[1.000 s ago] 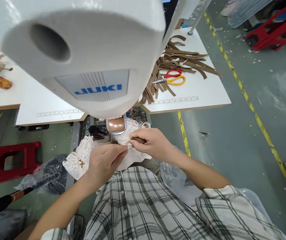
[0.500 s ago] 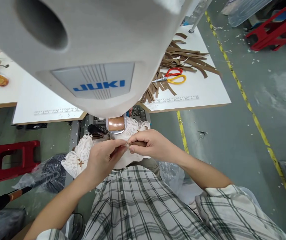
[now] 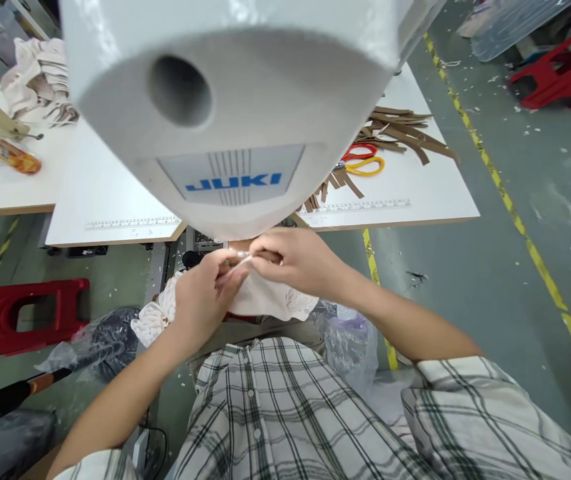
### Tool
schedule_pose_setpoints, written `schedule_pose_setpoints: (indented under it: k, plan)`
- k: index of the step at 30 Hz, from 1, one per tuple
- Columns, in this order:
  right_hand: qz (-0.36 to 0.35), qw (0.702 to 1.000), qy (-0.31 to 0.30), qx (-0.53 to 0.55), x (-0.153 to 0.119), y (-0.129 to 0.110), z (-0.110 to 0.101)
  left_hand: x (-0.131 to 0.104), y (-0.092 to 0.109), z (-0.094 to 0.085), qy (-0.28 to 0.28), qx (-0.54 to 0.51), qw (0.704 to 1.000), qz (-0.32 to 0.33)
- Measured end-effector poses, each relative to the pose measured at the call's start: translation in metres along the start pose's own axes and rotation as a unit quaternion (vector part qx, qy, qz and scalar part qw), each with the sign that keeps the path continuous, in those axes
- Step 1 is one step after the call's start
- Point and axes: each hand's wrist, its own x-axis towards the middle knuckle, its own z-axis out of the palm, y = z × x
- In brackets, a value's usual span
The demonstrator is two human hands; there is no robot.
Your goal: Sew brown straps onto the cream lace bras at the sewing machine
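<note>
My left hand (image 3: pixel 204 293) pinches the edge of a cream lace garment (image 3: pixel 268 297) just below the sewing machine head (image 3: pixel 245 113). Opposite it, my right hand (image 3: pixel 299 260) grips the same edge between thumb and fingers, close to the left fingertips. Something brown, like one of the fabric strips, shows partly inside the right hand's curled fingers. The garment hangs over the lap, and a bunched lace part (image 3: pixel 158 317) lies left of my left hand. The machine's needle area is hidden behind the head and my hands.
Brown fabric strips (image 3: pixel 410 130) and scissors with red and yellow handles (image 3: pixel 365 165) lie on the right side of the white table (image 3: pixel 435 193). An orange drink bottle (image 3: pixel 12 155) and piled cream fabric (image 3: pixel 40 80) are at left. A red stool (image 3: pixel 72 310) stands below.
Both hands have risen toward the machine head, lifting the garment edge with them. The view has shifted, and the machine head now hides more of the area beneath it.
</note>
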Motion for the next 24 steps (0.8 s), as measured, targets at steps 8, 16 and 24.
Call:
schedule_pose_setpoints:
  k: [8, 16, 24]
  plan:
    - [0.03, 0.997, -0.043, -0.063, 0.023, -0.008, -0.007, 0.006, -0.055, 0.0, 0.021, 0.171, 0.943, 0.285]
    - [0.014, 0.995, 0.031, -0.09, 0.007, 0.003, 0.007, 0.013, -0.037, -0.006, -0.018, 0.227, 0.942, 0.246]
    - [-0.032, 0.962, 0.24, -0.126, -0.022, 0.023, 0.052, 0.028, -0.046, -0.022, -0.118, 0.19, 0.929, 0.295]
